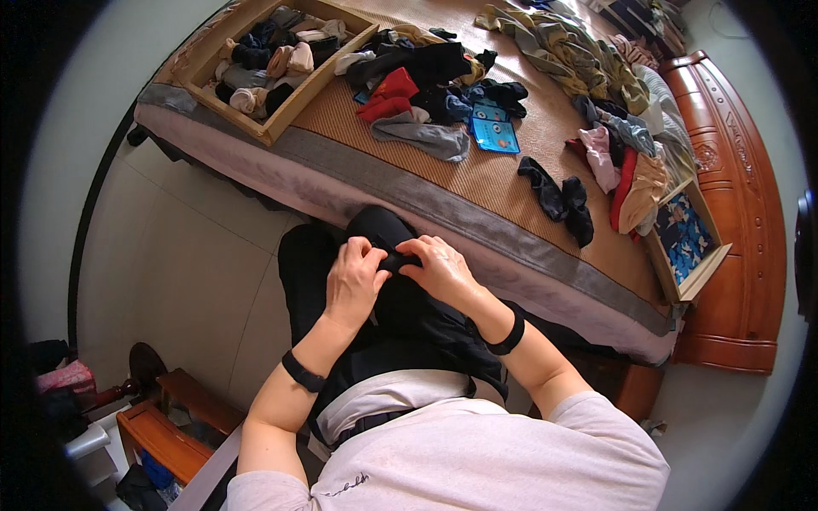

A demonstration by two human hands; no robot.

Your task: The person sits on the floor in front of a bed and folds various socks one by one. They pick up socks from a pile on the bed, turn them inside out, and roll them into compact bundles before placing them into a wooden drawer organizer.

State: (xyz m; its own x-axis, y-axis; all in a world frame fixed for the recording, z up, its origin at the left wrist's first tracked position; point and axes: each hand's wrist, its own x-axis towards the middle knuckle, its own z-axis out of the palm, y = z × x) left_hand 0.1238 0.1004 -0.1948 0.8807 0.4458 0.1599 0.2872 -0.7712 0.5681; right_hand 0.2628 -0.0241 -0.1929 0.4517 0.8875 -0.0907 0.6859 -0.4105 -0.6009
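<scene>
Above my black-trousered thigh, my left hand (355, 281) and my right hand (441, 265) face each other. They pinch a small dark piece of fabric, apparently a black sock (399, 261), between thumbs and fingers. Its outline partly merges with the black trousers (377, 223) behind it, and the fingers cover both its ends. On the bed ahead and to the right lie two black socks, one stretched out (542, 185) and one beside it (578, 213), touching at one end.
A wooden drawer (317, 86) of rolled socks stands on the bed mat (441, 179) at left. Beside it are piled clothes (428, 70), a grey sock (422, 135) and blue packaging (495, 133). At right, a second drawer (709, 274) adjoins more clothes and the carved headboard (722, 160).
</scene>
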